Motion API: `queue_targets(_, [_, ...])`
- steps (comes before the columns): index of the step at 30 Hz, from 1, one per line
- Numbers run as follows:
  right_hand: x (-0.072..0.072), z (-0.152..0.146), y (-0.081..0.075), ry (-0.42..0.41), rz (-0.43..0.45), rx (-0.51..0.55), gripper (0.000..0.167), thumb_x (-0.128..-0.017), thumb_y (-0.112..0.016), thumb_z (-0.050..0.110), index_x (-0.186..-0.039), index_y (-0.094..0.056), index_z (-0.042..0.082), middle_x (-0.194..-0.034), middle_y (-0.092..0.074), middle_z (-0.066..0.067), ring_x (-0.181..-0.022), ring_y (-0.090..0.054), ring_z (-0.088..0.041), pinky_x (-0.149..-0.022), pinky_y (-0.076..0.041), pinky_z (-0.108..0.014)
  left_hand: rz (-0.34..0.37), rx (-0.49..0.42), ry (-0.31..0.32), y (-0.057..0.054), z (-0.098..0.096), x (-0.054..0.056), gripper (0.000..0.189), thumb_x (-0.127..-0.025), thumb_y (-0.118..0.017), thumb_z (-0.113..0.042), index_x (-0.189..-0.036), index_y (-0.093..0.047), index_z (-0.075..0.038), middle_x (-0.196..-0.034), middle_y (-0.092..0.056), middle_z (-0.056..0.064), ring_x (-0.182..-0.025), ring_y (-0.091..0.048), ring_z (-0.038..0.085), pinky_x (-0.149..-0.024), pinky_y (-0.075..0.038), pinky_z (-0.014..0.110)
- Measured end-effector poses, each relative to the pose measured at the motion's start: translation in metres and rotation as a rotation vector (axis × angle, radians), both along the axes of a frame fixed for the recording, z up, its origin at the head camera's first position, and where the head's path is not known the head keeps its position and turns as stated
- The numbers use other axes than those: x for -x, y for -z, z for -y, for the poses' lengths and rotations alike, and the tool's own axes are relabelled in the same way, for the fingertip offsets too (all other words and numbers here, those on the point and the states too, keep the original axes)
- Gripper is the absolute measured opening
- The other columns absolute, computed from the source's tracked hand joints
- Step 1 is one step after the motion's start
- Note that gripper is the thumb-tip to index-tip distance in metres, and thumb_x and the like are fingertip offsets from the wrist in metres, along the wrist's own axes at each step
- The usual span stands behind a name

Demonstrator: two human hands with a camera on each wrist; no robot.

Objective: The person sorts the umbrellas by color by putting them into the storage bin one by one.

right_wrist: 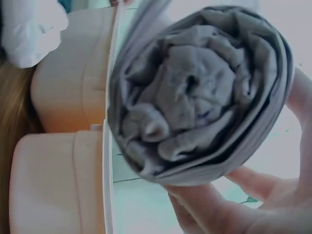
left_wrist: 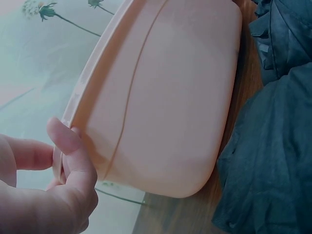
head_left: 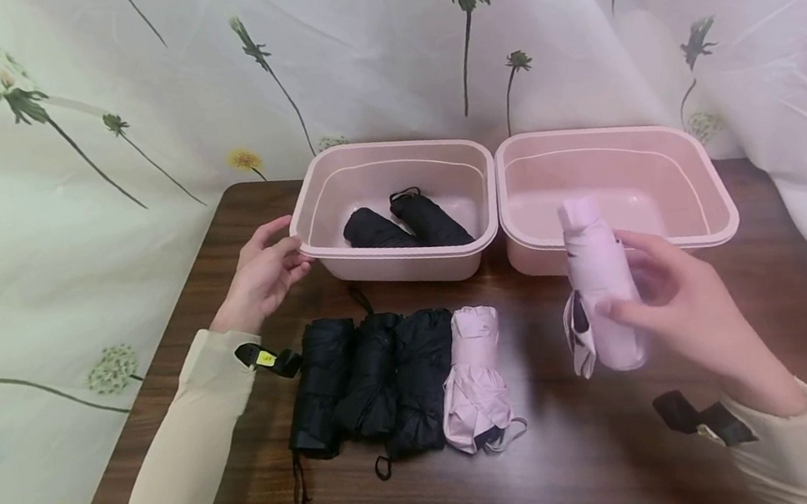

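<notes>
My left hand (head_left: 262, 273) pinches the rim of the left pink bin (head_left: 405, 268) at its near left corner; the left wrist view shows thumb and fingers on either side of that rim. Two folded black umbrellas (head_left: 431, 217) lie inside this bin. My right hand (head_left: 689, 301) grips a folded pale pink umbrella (head_left: 605, 294), held upright above the table in front of the right pink bin (head_left: 718, 230). In the right wrist view the rolled end of the umbrella (right_wrist: 195, 97) faces the camera.
In front of the bins, several folded black umbrellas (head_left: 366, 374) lie side by side on the brown wooden table (head_left: 552, 477). Another pale pink umbrella (head_left: 475, 378) lies at the right end of that row. A flower-printed cloth (head_left: 365, 63) hangs behind.
</notes>
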State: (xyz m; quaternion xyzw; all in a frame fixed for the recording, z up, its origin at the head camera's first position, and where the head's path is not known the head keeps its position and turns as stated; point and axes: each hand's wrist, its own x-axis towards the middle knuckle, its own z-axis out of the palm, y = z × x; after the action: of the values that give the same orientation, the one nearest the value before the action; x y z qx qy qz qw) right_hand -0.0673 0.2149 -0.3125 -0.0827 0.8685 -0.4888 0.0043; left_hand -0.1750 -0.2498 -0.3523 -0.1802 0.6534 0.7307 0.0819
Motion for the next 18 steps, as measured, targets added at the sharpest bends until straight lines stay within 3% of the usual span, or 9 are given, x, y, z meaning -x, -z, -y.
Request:
queue_targets(5, [0.013, -0.006, 0.002, -0.026, 0.066, 0.34, 0.063, -0.083, -0.072, -0.002, -0.139, -0.05, 0.016, -0.11, -0.067, 0.011, -0.094, -0.067, -0.001, -0.073, -0.056, -0.017, -0.004, 0.004, -0.002, -0.001, 0.001, 0.0, 0.051, -0.099, -0.051, -0.011, -0.146, -0.034, -0.019, -0.116, -0.044, 0.013, -0.065, -0.058, 0.008, -0.061, -0.054, 0.017])
queue_targets(8, [0.019, -0.008, 0.003, -0.054, 0.118, 0.625, 0.056, -0.086, -0.064, -0.009, -0.136, -0.052, 0.013, -0.109, -0.069, 0.003, -0.091, -0.069, -0.009, -0.071, -0.057, -0.021, -0.008, 0.003, -0.003, 0.0, 0.001, 0.0, 0.051, -0.099, -0.051, -0.01, -0.146, -0.034, -0.019, -0.118, -0.044, 0.013, -0.065, -0.059, 0.009, -0.062, -0.055, 0.016])
queue_targets(12, [0.028, -0.011, 0.004, -0.094, 0.158, 0.929, 0.047, -0.091, -0.049, -0.014, -0.132, -0.052, 0.009, -0.108, -0.069, -0.005, -0.09, -0.069, -0.015, -0.073, -0.058, -0.027, -0.018, -0.004, -0.004, 0.001, 0.001, 0.001, 0.051, -0.098, -0.051, -0.009, -0.146, -0.034, -0.017, -0.119, -0.043, 0.014, -0.065, -0.06, 0.009, -0.062, -0.056, 0.017])
queue_targets(15, [0.035, -0.014, 0.004, -0.153, 0.175, 1.08, 0.044, -0.095, -0.04, -0.012, -0.134, -0.05, 0.007, -0.111, -0.067, -0.009, -0.095, -0.067, -0.018, -0.078, -0.057, -0.028, -0.02, -0.009, -0.006, 0.001, 0.001, 0.001, 0.05, -0.098, -0.051, -0.009, -0.145, -0.035, -0.017, -0.119, -0.043, 0.015, -0.065, -0.061, 0.009, -0.062, -0.056, 0.018])
queue_targets(18, [0.043, -0.017, 0.002, -0.239, 0.188, 1.155, 0.047, -0.099, -0.032, -0.009, -0.142, -0.042, 0.006, -0.12, -0.064, -0.011, -0.103, -0.064, -0.019, -0.083, -0.054, -0.028, -0.019, -0.016, -0.007, 0.001, 0.001, 0.0, 0.05, -0.098, -0.051, -0.009, -0.144, -0.035, -0.018, -0.118, -0.044, 0.015, -0.065, -0.061, 0.009, -0.062, -0.056, 0.018])
